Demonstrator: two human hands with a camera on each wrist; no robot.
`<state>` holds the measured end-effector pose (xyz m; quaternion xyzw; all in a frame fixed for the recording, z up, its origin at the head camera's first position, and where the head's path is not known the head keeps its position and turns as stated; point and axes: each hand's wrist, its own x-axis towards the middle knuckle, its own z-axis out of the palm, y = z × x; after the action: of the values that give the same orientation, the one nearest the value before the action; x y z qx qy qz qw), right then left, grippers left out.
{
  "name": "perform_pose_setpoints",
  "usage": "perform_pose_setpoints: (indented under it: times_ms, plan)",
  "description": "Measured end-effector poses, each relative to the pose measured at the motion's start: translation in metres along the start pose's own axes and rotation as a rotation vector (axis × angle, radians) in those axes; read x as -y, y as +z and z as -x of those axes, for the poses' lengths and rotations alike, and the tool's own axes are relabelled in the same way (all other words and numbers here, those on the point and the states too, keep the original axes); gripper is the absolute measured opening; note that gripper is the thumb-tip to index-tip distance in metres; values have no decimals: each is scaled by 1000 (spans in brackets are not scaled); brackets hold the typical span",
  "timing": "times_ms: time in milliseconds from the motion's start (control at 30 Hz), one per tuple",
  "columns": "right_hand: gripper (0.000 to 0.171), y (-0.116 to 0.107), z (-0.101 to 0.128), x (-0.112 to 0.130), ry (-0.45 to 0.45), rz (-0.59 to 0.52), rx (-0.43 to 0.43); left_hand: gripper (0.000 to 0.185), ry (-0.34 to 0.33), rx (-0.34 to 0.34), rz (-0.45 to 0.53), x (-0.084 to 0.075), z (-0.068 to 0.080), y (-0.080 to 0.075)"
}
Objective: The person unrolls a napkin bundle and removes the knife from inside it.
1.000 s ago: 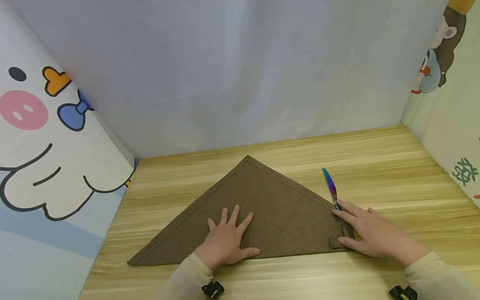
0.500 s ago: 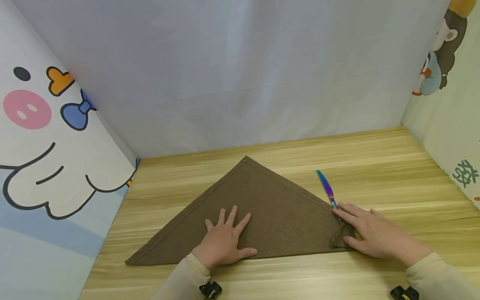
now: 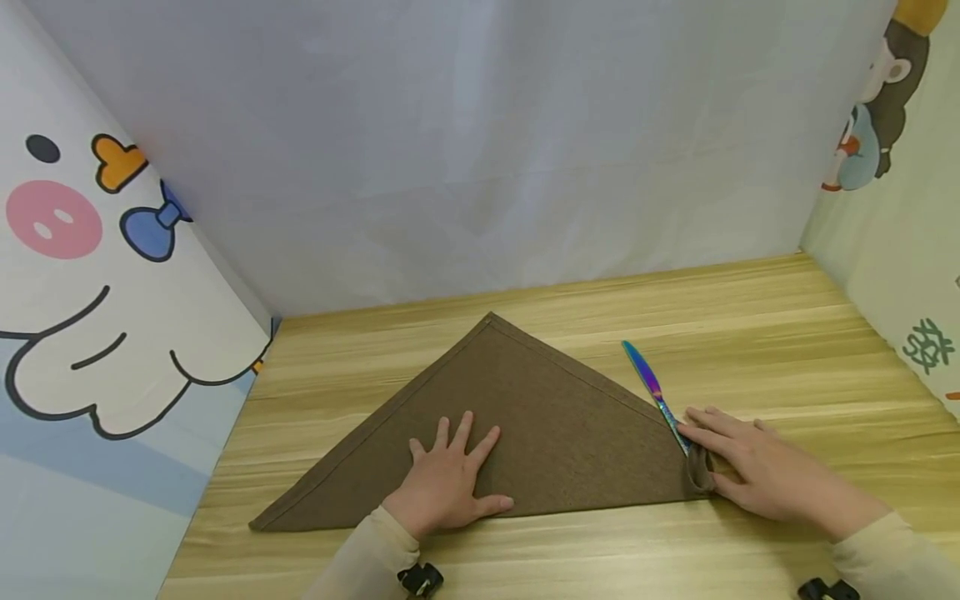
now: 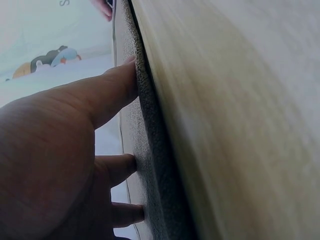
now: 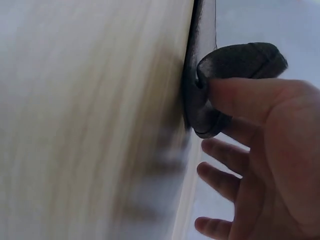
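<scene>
- Head view: a brown cloth (image 3: 510,425), folded into a triangle, lies flat on a pale wooden surface (image 3: 787,333), its point facing away from the person. Compared with a second ago, the cloth's right corner has curled up into a small roll, and an iridescent knife (image 3: 651,390) beside that edge has slid slightly left, so its handle now sits at the start of the roll. This suggests the corner is beginning to wrap around the knife. The left hand (image 3: 450,483) lies flat with fingers spread, pressing the cloth's lower middle. The right hand (image 3: 757,471) rests at the right corner, its fingers on the rolled edge and touching the knife's handle. Cartoon-printed panels enclose the sides.
- Left wrist view: the left hand (image 4: 55,165) has straight, relaxed fingers pressing down on the cloth (image 4: 145,150); it grips nothing.
- Right wrist view: the right hand (image 5: 260,165) pinches the curled corner of the cloth (image 5: 240,62) under its thumb, with the other fingers loosely extended below. The knife is not visible here.
</scene>
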<state>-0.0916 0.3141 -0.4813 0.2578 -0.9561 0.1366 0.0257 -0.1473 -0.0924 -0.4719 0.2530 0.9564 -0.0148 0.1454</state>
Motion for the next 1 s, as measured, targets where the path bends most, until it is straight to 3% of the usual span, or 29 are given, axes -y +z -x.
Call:
perform_pose_setpoints:
  times_ms: [267, 500, 800, 1000]
  plan:
    - [55, -2, -7, 13, -134, 19, -165, 93, -7, 9, 5, -1, 0, -2]
    - [57, 2, -6, 20, -135, 63, -165, 93, -4, 5, -4, -2, -1, 0]
    - [31, 2, -6, 22, -150, 41, -186, 93, -1, -1, -15, -2, -2, 0]
    - [26, -4, -3, 18, -184, 28, -228, 93, -2, 3, -7, -2, -2, 0]
